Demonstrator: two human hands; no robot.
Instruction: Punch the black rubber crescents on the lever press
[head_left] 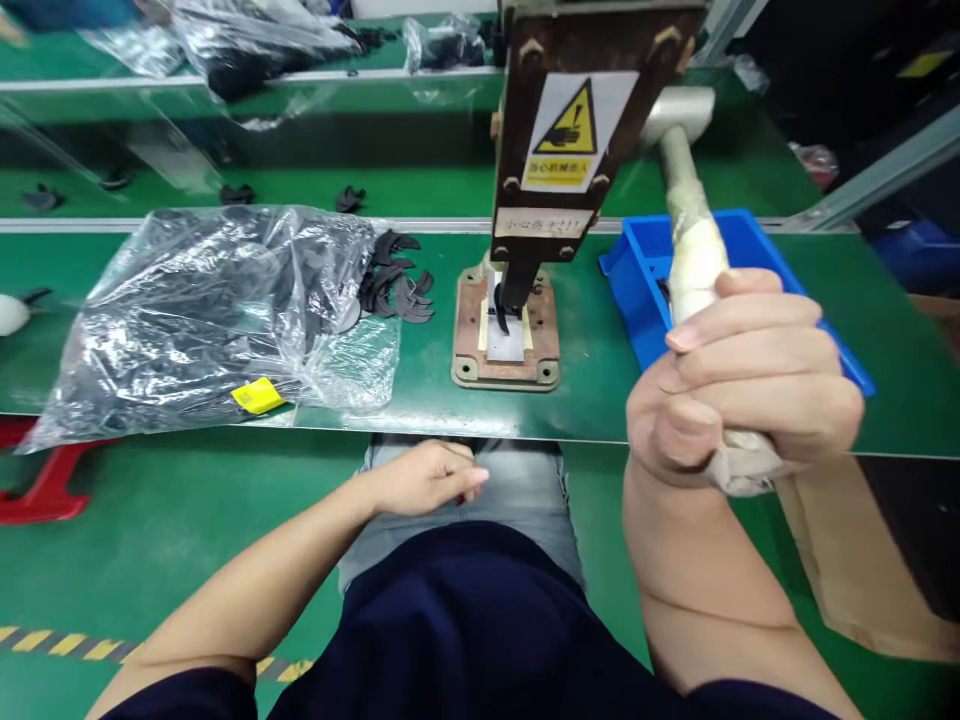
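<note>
White-wrapped lever [696, 240] gripped in my right hand [754, 370], fist closed round it; long axis far to near, near end leaning right. My left hand [427, 478] curled below near table edge [424, 370]; cannot tell if holding anything. One black curved part [501, 312] on press [544, 45] base, long axis near-far, lower tip pointing near. One blue bin [636, 305] right, one clear bag [217, 300] left, four loose black pieces [350, 198] beyond; pile [409, 292] too tangled to count.

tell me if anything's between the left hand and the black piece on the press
The front edge of the green table crosses the way from the left hand to the black piece, and the press ram stands close over it.
</note>
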